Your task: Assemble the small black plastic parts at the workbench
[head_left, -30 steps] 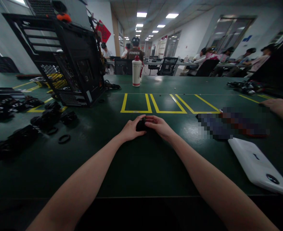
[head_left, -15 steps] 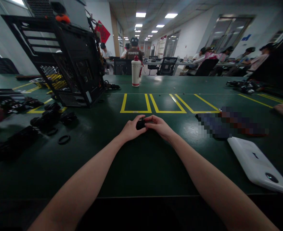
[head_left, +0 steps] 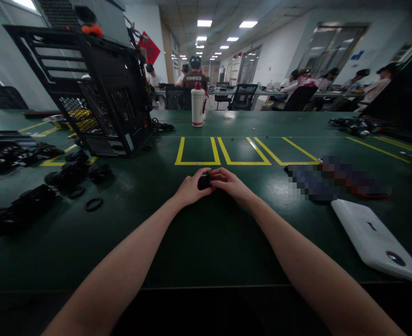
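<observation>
Left hand (head_left: 191,187) and right hand (head_left: 227,182) pinch a small black part (head_left: 203,181) between them, while a far shirt (head_left: 194,80) reads "PUMPKIN".

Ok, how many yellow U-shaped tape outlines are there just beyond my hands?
3, side by side: the left outline, nearer than the white bottle; the middle outline; and the right outline. None looks hidden.

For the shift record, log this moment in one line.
left hand: around small black part | right hand: fingertips at the part | leftward: black ring | beyond: white bottle
</observation>
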{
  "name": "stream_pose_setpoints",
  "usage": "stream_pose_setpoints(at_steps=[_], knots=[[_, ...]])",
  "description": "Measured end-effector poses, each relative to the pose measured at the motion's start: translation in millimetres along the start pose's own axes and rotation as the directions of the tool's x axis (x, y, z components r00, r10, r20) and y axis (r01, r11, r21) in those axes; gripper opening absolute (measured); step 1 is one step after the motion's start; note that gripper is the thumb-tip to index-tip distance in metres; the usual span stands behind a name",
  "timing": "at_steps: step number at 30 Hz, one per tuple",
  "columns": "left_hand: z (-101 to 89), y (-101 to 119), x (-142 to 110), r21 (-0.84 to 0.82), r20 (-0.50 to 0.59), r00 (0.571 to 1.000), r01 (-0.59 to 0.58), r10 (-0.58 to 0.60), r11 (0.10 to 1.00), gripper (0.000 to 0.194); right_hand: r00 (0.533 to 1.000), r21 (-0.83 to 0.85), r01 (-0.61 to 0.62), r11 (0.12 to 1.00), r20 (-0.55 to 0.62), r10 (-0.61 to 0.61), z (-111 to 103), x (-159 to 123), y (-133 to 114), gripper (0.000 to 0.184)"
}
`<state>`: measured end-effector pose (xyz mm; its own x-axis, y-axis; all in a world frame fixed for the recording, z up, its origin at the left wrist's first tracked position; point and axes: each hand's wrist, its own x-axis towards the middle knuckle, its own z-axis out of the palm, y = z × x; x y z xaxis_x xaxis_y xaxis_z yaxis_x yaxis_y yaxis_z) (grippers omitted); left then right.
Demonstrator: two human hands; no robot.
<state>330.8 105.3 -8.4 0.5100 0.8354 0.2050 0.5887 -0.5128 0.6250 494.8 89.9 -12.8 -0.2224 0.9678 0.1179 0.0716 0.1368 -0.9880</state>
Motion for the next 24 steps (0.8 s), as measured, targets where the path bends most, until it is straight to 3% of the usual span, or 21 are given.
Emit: stream_pose_setpoints(at_steps=[4,8,17,24], knots=[[-2.5,-0.3,-0.2,-0.034,0.022,0.999,-0.024,0.025,0.999,0.061,0.999,-0.008,-0.027,1.000,-0.033,0.027,-1.3,0.2,0.0,0.032],[-4.4,-3.6,0.5,-0.045,0.050,0.998,-0.042,0.044,0.998,0.066,0.995,0.017,-0.093,0.996,0.025,0.093,-3.2,1.4,0.0,0.036],[-4.5,-4.8,1.1,-0.020,0.052,0.997,-0.048,0.050,0.999,0.065,0.996,0.003,0.042,0.999,0.073,-0.042,-5.0,-0.5,-1.7,0.034],[-5.4,-2.5,0.5,-0.017,0.062,0.998,-0.023,0.024,1.000,0.066,0.999,0.009,0.010,1.000,0.039,-0.011,-5.4,-2.4,-5.0,0.022]])
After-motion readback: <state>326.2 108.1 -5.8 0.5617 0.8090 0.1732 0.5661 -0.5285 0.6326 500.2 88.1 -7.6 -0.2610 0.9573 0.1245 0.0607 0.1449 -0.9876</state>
